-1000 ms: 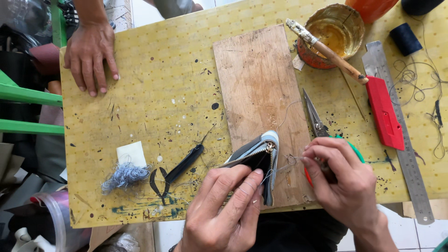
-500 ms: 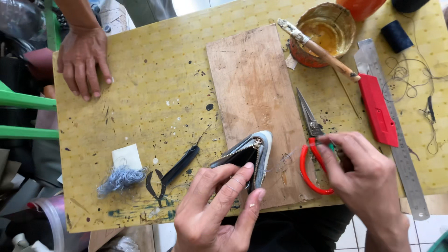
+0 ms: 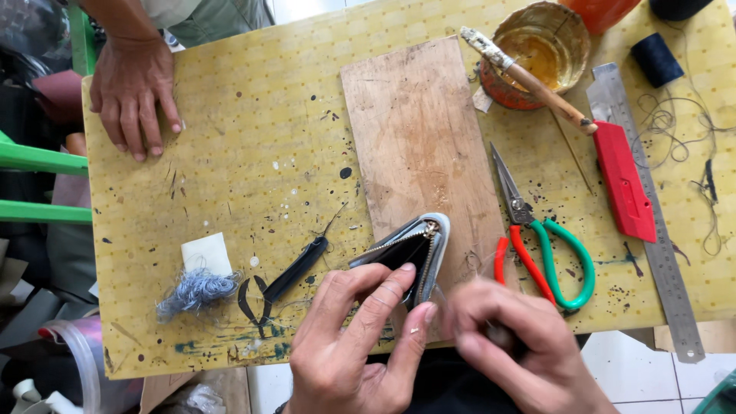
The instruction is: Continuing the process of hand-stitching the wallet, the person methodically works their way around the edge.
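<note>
Left hand gripping pouch at 6 o'clock on table, over board edge. Right hand, blurred, fingers curled just beside it at 3 o'clock; grip contents unclear. Scissors near at 1 o'clock.

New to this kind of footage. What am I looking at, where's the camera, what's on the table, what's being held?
No machine here: a head-worn camera looks down at a person's two bare hands. The left hand holds a small dark zippered pouch against a wooden board on a yellow table. The right hand is blurred; what it holds is unclear. Nearby lie scissors, a red utility knife, a steel ruler and a glue pot with brush. Another person's hand rests top left.
</note>
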